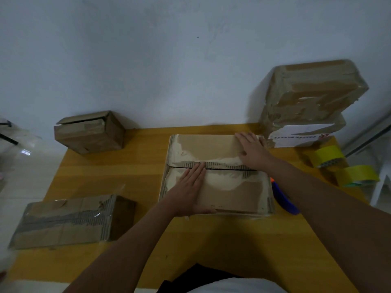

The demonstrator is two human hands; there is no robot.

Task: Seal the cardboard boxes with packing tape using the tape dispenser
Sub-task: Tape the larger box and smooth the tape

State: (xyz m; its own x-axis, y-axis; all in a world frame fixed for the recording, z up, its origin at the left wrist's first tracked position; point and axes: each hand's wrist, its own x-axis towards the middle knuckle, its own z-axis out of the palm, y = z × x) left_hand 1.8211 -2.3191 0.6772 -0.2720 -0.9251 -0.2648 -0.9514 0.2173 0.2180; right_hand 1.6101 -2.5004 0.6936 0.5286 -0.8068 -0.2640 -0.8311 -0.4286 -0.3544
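Centre cardboard box [218, 176] lay flat on the worktop, both top flaps closed, seam across the middle untaped, paper skin torn off along it with corrugation exposed. Small box [91, 132] far left, flap ajar. Flat worn box [69, 220] near left, old tape on top. Tape-wrapped box [313, 92] stacked far right. Two yellow tape rolls [330, 155] at the right edge. Blue dispenser [283, 199] just right of the centre box, mostly hidden.

Head view – looking steeply down, close over the table [211, 240]; wall beyond.
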